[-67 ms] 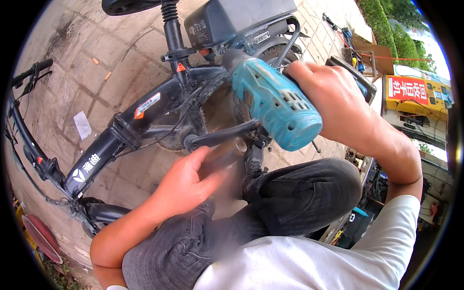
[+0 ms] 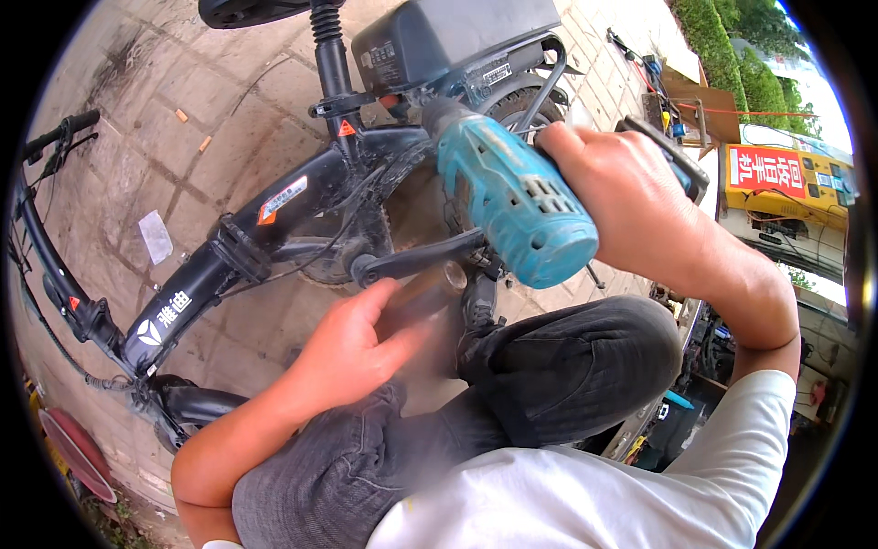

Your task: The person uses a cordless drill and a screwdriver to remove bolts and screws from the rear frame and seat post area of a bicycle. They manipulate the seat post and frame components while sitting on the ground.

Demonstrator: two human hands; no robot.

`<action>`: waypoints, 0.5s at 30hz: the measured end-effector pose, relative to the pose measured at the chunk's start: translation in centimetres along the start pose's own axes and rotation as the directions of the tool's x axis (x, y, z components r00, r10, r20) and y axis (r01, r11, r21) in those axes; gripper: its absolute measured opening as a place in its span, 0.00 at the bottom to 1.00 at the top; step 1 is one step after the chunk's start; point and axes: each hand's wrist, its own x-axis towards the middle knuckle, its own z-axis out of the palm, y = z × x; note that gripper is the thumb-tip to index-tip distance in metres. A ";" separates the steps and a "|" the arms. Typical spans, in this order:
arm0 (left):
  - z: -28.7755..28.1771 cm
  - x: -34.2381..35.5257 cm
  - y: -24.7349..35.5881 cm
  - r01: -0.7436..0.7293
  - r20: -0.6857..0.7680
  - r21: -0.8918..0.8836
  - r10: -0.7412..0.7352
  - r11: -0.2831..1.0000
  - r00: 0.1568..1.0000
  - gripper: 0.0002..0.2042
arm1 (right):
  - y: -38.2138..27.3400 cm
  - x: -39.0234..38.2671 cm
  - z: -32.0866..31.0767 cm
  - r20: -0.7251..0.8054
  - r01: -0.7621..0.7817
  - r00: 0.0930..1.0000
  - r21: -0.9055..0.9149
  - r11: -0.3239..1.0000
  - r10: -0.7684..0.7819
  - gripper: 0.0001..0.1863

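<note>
Drill (image 2: 521,197) has its rear end swung slightly left since an instant ago, a small re-aiming, I'd judge, its nose near the black box (image 2: 457,37) on the bike (image 2: 206,265). The right hand (image 2: 631,188) wraps its grip; the left hand (image 2: 343,352) clasps a dark tube (image 2: 416,300), blurred. Its teal body looks scuffed and dusty.

The top edge crops the saddle (image 2: 249,11), and the brown cylinder (image 2: 421,297) looks blurred.

Brick paving (image 2: 119,192), green hedge (image 2: 711,59), yellow box (image 2: 817,166)
</note>
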 end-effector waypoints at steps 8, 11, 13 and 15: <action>-1.5 -0.4 -1.3 -0.152 0.257 0.251 0.086 0.956 0.963 0.18 | -3.7 1.6 -1.1 0.192 0.071 0.980 -0.095 0.993 -0.051 0.18; -1.8 -0.3 -1.6 -0.254 0.372 0.290 0.136 0.923 0.918 0.19 | -4.7 2.2 -1.2 0.239 0.085 0.969 -0.096 0.992 -0.060 0.16; -1.9 -0.3 -1.9 -0.291 0.426 0.291 0.149 0.911 0.893 0.19 | -5.3 2.6 -1.3 0.292 0.091 0.954 -0.085 0.992 -0.063 0.17; -2.1 -0.2 -2.1 -0.321 0.469 0.302 0.153 0.898 0.870 0.19 | -5.8 3.1 -1.5 0.330 0.042 0.943 -0.032 0.999 -0.029 0.19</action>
